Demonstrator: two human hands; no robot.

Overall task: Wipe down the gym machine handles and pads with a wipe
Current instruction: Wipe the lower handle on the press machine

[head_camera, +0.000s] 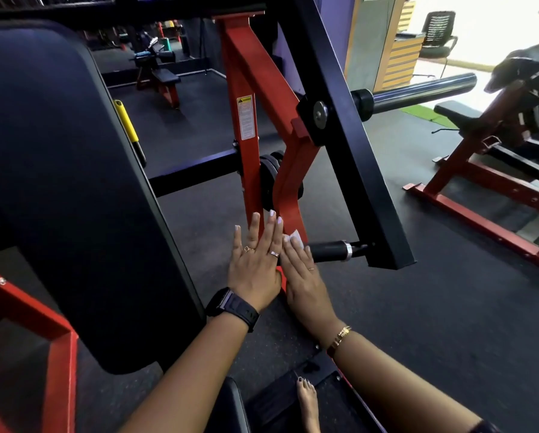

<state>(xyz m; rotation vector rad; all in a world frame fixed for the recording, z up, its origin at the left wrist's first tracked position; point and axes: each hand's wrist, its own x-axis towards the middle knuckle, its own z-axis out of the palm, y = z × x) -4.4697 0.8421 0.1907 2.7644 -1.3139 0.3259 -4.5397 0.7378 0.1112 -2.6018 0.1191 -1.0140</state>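
Both hands seen at centre, laid side by side on red lever arm (288,189). Left hand (255,264) held open, fingers straight and spread, flat against red steel. Right hand (305,278) held flat too, fingers straight. White wipe (294,238) pinned under its fingertips against arm, just left of black handle grip (327,251). Large black back pad (58,182) seen near left. Chrome weight sleeve (424,89) spotted far right.

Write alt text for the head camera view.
The right hand presses a white wipe flat against the machine's red arm, beside a black handle; the left hand lies flat alongside. A large black pad stands at left.
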